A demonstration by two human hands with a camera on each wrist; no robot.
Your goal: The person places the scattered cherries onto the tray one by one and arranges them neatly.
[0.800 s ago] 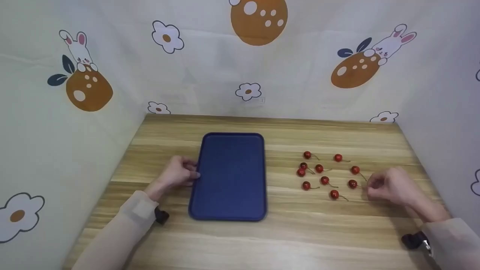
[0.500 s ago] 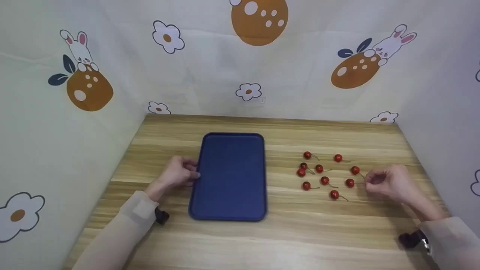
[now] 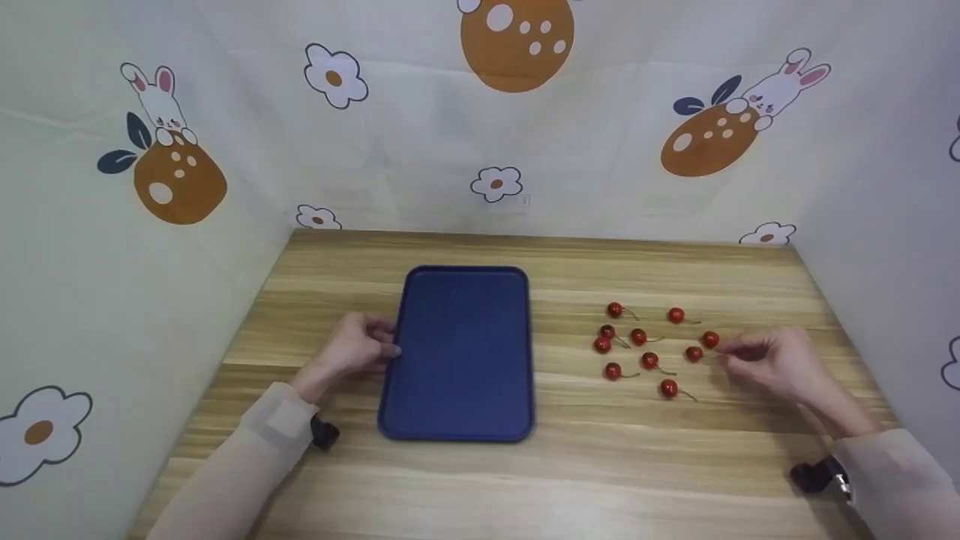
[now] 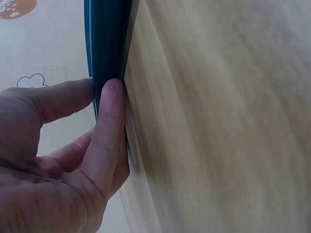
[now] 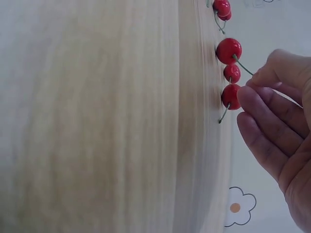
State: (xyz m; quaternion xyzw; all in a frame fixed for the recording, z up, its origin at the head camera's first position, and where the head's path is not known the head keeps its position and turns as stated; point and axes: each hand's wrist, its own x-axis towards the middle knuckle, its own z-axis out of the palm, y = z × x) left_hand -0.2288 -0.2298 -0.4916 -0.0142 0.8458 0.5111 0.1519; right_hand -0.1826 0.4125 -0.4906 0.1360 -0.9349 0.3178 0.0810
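A dark blue rectangular tray (image 3: pixel 457 352) lies on the wooden table. My left hand (image 3: pixel 358 345) holds its left edge, thumb over the rim and fingers along the outer side; the left wrist view shows the tray's edge (image 4: pixel 108 39) between the digits. On the right, my right hand (image 3: pixel 776 366) pinches the thin stem of a red cherry (image 3: pixel 694 353) between thumb and fingertips. That stem runs taut from the cherry (image 5: pixel 229 51) to the fingertips in the right wrist view. Right behind it sits another cherry (image 3: pixel 710 340).
Several more stemmed cherries, such as one in front (image 3: pixel 669 388) and one at the back (image 3: pixel 615 310), lie scattered between the tray and my right hand. Patterned cloth walls (image 3: pixel 420 150) enclose the table (image 3: pixel 480 487) at the back and sides.
My right hand has moved slightly left and away from me, and the cherry on its stem has shifted the same way, towards the others. The left hand and tray have stayed put.
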